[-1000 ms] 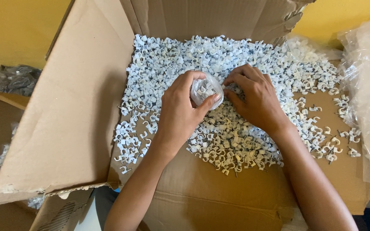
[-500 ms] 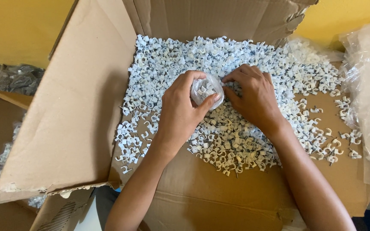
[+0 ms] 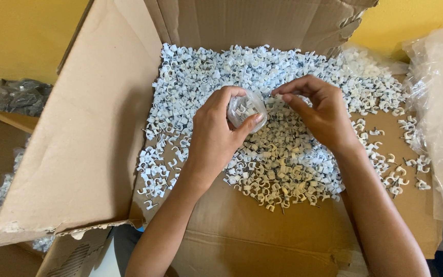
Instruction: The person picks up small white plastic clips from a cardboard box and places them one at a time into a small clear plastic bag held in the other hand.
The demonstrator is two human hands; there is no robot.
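A large pile of small white and cream cable clips with nails lies spread inside an opened cardboard box. My left hand grips a small clear plastic bag that holds a few clips, just above the pile. My right hand is beside the bag's mouth, thumb and fingers pinched together at the bag's right edge. Whether a clip sits in that pinch I cannot tell.
The box's left flap stands raised and its back flap is upright. Crumpled clear plastic bags lie at the right. Dark plastic bags sit at far left, against a yellow wall.
My right hand has lifted off the pile and drawn its fingers into a pinch at the bag's mouth. The left hand has kept the bag in place.
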